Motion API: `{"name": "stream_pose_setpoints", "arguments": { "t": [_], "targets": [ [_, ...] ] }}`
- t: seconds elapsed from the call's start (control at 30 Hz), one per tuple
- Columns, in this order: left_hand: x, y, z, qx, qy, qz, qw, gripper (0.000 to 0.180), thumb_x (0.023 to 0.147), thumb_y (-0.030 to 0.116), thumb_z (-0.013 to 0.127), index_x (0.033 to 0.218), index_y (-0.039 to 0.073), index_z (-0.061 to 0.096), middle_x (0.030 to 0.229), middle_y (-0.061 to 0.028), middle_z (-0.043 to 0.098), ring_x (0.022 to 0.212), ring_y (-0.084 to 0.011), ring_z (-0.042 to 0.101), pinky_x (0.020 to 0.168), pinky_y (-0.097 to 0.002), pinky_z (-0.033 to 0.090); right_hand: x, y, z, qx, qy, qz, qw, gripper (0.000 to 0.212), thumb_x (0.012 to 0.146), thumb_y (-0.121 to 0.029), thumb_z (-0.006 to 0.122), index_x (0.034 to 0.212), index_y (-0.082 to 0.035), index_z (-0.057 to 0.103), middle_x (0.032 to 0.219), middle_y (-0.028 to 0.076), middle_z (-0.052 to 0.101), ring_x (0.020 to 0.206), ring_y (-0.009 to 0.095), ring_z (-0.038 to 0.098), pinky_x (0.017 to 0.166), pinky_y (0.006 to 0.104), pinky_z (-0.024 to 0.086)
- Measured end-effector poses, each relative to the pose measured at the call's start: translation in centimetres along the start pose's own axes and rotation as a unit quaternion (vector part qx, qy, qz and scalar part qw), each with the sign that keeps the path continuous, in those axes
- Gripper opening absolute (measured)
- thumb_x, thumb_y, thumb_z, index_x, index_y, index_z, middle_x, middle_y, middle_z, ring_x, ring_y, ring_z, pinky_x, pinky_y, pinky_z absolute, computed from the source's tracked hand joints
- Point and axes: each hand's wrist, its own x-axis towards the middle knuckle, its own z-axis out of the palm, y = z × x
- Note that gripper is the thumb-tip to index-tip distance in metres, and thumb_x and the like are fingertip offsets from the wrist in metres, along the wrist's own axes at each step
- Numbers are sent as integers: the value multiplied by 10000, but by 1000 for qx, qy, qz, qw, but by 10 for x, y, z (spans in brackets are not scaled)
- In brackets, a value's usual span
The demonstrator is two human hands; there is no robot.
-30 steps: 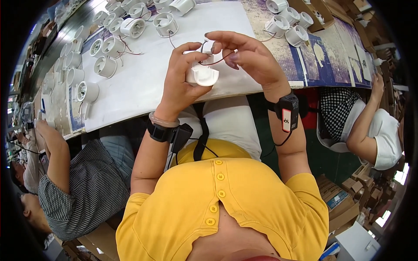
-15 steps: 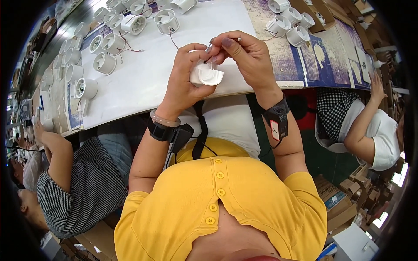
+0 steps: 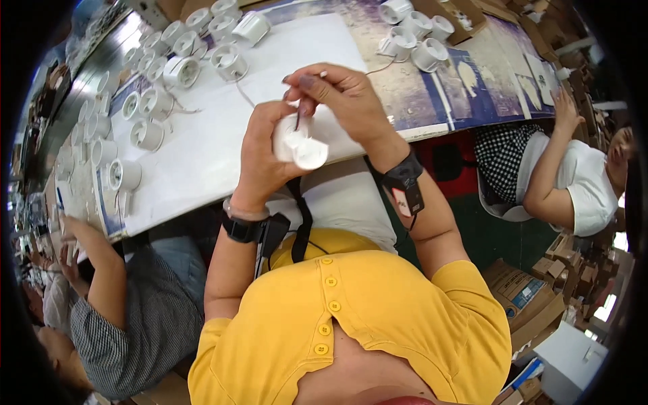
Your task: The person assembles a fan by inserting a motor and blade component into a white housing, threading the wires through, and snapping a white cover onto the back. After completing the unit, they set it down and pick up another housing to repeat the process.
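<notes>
- White plastic is what I have in the left hand (image 3: 259, 152): a small curved housing (image 3: 310, 154), grasped around its side by thumb and fingers.
- The right hand (image 3: 347, 101) is pinching a dark wire (image 3: 298, 120); I see it run down to the housing.
- Both hands are raised over the near edge of the desk (image 3: 408, 88), close together, the housing between them.
- White cup-shaped parts (image 3: 147, 135) are grouped to my left, some on a white sheet (image 3: 202, 162).
- A smaller cluster (image 3: 430, 55) sits beyond the right hand.
</notes>
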Motion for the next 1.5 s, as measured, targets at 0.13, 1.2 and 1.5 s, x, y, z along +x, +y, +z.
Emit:
{"name": "stream_pose_setpoints", "arguments": {
  "t": [0.13,1.2,1.5],
  "targets": [
    [-1,-2,6,14,-8,-21,1000,556,591,164,806,1053,52,516,1011,-136,542,946,-312,533,840,-365,444,6,24,-4,-34,45,-58,997,148,878,-72,622,1008,-37,684,906,14,657,814,78,590,729,226,479],
    [1,2,9,-149,-10,-99,984,634,653,44,734,1223,59,455,1192,-84,520,1102,-217,524,932,-315,426,-4,27,-14,-61,-104,-54,991,224,946,-187,520,1063,-64,666,1309,110,516,1179,204,487,998,327,368],
    [-4,-5,12,-22,-31,-91,995,654,706,33,715,1267,39,379,1208,-78,505,1105,-193,513,960,-307,402,-3,30,-2,-54,-21,-69,996,201,935,-162,551,864,-24,678,1149,99,558,1028,167,528,932,295,398]
  ]
}}
